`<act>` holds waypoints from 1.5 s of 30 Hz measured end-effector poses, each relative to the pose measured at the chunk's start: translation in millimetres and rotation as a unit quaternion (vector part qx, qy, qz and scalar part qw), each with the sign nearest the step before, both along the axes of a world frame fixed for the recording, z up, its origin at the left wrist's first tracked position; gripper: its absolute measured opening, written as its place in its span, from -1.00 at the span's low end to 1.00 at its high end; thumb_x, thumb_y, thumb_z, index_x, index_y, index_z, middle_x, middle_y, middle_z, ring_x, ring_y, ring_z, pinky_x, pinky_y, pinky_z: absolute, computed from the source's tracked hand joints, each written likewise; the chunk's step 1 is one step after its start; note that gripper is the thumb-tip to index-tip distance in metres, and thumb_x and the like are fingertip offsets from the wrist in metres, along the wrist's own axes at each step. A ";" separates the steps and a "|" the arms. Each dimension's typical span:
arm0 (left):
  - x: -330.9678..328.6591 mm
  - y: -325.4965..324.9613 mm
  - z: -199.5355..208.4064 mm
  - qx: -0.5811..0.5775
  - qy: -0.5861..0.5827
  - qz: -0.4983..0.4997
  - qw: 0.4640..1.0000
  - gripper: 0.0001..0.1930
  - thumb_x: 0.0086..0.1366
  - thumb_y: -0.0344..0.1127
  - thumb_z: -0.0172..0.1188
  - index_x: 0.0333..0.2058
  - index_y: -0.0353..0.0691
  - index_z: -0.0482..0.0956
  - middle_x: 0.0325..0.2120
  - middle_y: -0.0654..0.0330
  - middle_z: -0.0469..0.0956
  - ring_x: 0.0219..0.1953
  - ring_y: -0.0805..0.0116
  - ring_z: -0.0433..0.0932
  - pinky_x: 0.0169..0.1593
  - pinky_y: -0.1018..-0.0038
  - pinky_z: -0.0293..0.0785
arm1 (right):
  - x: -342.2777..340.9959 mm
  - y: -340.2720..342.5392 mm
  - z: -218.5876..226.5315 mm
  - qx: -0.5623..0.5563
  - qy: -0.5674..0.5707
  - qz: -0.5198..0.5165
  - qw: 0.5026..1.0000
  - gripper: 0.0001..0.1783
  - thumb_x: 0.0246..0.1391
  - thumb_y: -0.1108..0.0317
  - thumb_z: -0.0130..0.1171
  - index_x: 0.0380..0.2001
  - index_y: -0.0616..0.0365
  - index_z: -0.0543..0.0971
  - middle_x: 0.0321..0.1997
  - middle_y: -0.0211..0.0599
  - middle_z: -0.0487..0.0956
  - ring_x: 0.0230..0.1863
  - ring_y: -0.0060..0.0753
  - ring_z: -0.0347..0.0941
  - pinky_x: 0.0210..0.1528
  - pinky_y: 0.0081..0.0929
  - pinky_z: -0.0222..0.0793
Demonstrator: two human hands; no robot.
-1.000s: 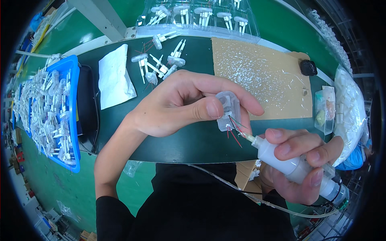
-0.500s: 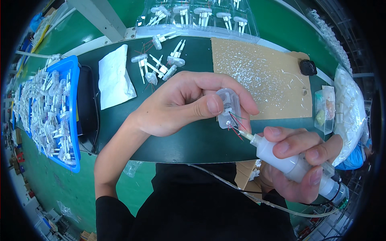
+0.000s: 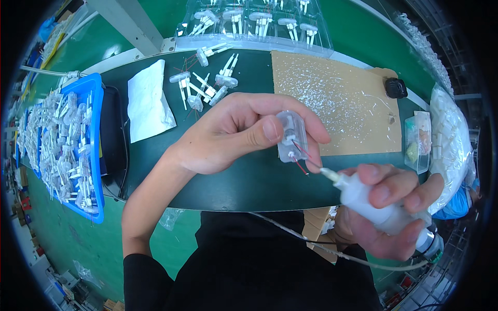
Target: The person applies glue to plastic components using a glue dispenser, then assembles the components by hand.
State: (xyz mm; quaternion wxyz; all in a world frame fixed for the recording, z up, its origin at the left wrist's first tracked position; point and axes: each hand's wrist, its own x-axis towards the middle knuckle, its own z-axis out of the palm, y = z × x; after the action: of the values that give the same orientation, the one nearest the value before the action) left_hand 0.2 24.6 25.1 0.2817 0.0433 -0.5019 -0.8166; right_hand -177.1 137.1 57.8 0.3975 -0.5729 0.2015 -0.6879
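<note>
My left hand point(image 3: 233, 132) pinches a clear plastic housing point(image 3: 292, 127) between thumb and fingers. Thin red wires point(image 3: 299, 160) stick out of its lower end, beside small white fittings. In my right hand point(image 3: 397, 207) is a white glue-dispensing syringe point(image 3: 365, 199), its narrow tip pointing up and left toward the housing. A small gap parts the needle from the wires. Beyond my left wrist, several similar housings with white tubes point(image 3: 207, 88) lie on the dark green table point(image 3: 228, 189).
At the left stands a blue bin point(image 3: 96, 150) heaped with white-and-clear parts. A white paper point(image 3: 150, 101) lies near it. Crumb-strewn cardboard point(image 3: 337, 98) covers the table's right side; a clear tray point(image 3: 249, 41) of assemblies sits at the back. A hose point(image 3: 363, 260) crosses in front.
The syringe has drawn back to the right and slightly down, its needle leaving the wires. The housing has shifted slightly up and left with my left hand.
</note>
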 end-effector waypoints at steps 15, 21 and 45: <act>6.1 -29.3 6.4 -0.061 -0.182 0.217 0.957 -0.73 0.25 -0.40 0.10 -0.09 -0.35 0.49 -0.20 0.18 0.55 -0.16 0.52 0.49 -0.03 0.56 0.37 | -77.1 -60.1 -15.0 0.240 0.186 -0.224 0.926 -0.78 0.14 0.29 0.04 -0.41 0.25 0.39 -0.36 -0.09 0.61 -0.51 -0.50 0.53 -0.59 -0.69 0.34; -2.1 -90.9 13.2 -0.098 -0.213 0.301 0.925 -0.70 0.17 -0.37 0.20 -0.13 -0.38 0.49 -0.25 0.16 0.58 -0.18 0.51 0.51 -0.04 0.57 0.37 | -79.6 -63.4 -33.5 0.303 0.208 -0.149 0.918 -0.83 0.10 0.33 0.10 -0.42 0.22 0.43 -0.42 -0.23 0.61 -0.57 -0.59 0.49 -0.59 -0.70 0.37; 15.6 -73.1 24.1 -0.476 -0.515 0.339 0.628 -0.80 0.10 -0.26 0.23 -0.44 -0.31 0.62 -0.57 0.04 0.55 -0.51 0.19 0.49 -0.37 0.36 0.40 | -90.4 -63.1 -38.6 0.249 0.280 -0.234 0.897 -0.86 0.06 0.36 0.09 -0.42 0.22 0.45 -0.41 -0.28 0.60 -0.51 -0.61 0.46 -0.46 -0.65 0.40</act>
State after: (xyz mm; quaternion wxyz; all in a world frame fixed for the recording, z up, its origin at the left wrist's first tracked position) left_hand 15.8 -48.5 49.2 0.2156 0.4831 -0.8342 -0.1558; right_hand -267.5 74.0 19.2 0.2817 -0.5604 0.5976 -0.4995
